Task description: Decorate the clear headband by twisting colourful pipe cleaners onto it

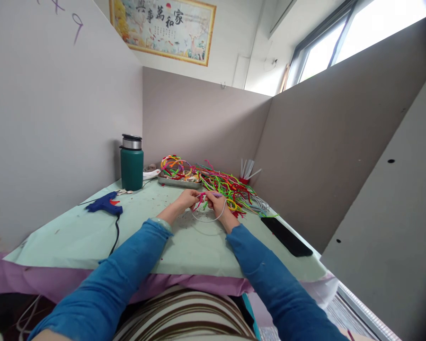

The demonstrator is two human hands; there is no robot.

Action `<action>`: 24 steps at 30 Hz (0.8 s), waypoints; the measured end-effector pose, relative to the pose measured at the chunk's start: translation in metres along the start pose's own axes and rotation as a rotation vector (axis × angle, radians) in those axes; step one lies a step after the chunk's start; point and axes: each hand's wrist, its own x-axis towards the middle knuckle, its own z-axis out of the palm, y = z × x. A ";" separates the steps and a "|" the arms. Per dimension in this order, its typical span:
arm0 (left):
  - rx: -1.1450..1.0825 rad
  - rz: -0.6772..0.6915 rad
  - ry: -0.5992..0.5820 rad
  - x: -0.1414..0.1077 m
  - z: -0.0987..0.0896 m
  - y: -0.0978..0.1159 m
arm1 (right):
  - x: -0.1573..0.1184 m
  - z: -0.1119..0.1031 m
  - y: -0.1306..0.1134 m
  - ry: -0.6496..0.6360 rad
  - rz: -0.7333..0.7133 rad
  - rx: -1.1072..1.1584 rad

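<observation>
My left hand (189, 199) and my right hand (217, 201) meet over the middle of the table, fingers closed in pinches. Between them is a thin white hoop (213, 220), like a headband, its curve hanging toward me. A pink pipe cleaner (199, 201) is at the hoop's far side, by my left fingertips. My right fingers grip the hoop there, with some purple showing beside them. A bit of green pipe cleaner (205, 205) shows below the fingertips. Exactly how the pink piece is wound is too small to tell.
Behind my hands lies a heap of colourful pipe cleaners (230, 184), beside a metal tray (179, 183) of finished-looking hoops. At left are a green bottle (131, 166) and a blue glue gun (104, 203) with its cord. A black phone-like slab (287, 237) lies right. Partitions enclose the table.
</observation>
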 end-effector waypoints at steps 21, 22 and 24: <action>0.319 0.197 0.118 0.002 -0.003 -0.003 | 0.000 -0.001 0.001 0.000 0.006 -0.012; 0.270 0.188 0.107 0.002 -0.003 -0.003 | 0.000 -0.001 0.001 -0.004 0.005 -0.014; 0.153 0.147 0.094 0.001 -0.002 -0.003 | 0.001 -0.001 0.002 -0.011 0.002 -0.020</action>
